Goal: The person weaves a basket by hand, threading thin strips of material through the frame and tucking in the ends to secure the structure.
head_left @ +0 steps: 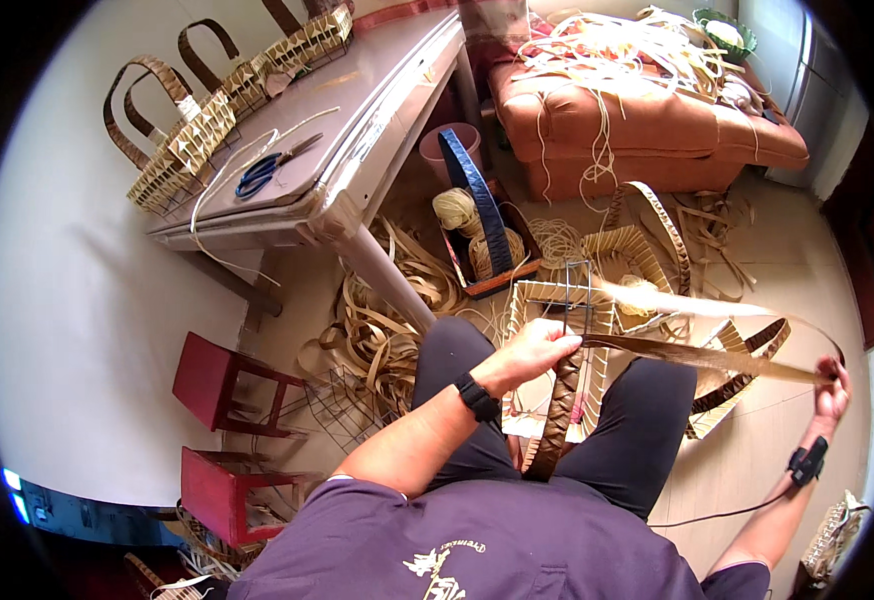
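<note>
Between my knees stands a cream woven basket (597, 395) on a dark wire frame. Its handle (558, 420) is partly wrapped in shiny brown ribbon, and bare wire shows at the far end. My left hand (539, 354) is closed around the handle where the wrapping stops. From there a long brown ribbon (707, 357) runs taut to my right hand (831, 391), held out far to the right with its fingers closed on it. Part of the ribbon loops back from my right hand toward the baskets, pale with glare.
More baskets with handles (647, 255) sit on the floor ahead, beside a tray of yarn balls (467, 225). Loose strips (382, 320) pile under the table (357, 125), which holds scissors (275, 168) and finished baskets. Red stools (219, 385) stand left; a strip-covered sofa (627, 130) is at the back.
</note>
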`<state>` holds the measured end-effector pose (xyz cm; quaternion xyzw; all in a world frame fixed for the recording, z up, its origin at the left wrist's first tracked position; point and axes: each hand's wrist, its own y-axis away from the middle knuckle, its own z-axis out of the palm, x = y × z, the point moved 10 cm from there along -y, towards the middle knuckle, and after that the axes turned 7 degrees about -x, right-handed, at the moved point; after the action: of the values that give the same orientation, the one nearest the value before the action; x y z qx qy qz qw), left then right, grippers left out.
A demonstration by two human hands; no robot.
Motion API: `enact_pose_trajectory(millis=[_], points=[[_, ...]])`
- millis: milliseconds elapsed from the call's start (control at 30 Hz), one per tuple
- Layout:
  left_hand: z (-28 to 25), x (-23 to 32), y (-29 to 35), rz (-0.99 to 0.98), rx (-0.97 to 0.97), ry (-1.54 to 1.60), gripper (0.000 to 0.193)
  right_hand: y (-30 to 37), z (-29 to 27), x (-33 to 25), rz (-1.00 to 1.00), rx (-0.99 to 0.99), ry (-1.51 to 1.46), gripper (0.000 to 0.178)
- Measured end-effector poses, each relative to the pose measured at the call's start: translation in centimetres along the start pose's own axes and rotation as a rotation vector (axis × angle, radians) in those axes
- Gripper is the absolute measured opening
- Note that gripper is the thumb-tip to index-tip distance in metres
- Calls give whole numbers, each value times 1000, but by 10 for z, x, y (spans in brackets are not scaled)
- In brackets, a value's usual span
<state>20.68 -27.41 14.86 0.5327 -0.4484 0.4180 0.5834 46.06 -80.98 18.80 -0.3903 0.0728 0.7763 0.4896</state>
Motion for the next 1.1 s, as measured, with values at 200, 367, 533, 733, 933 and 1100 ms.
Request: enact_pose_trajectory(millis=[200, 367, 533, 733, 933, 1100], points=[[7, 0, -3, -33, -34, 156, 20, 37, -48, -66, 171, 82, 474, 42], [18, 0, -3, -86, -49, 175, 22, 38, -5, -45, 283, 142, 814, 42], [11, -1, 4, -78, -65, 217, 25, 2, 144, 69, 403, 172, 1102, 46], [10, -4, -4, -75, -130, 210, 25, -13, 206, 350, 910, -34, -74, 80], [6, -6, 0, -118, -85, 174, 26, -67, 211, 336, 633, -185, 79, 74], [7, 1, -1, -70, -101, 181, 30, -47, 225, 327, 685, -378, 275, 50]])
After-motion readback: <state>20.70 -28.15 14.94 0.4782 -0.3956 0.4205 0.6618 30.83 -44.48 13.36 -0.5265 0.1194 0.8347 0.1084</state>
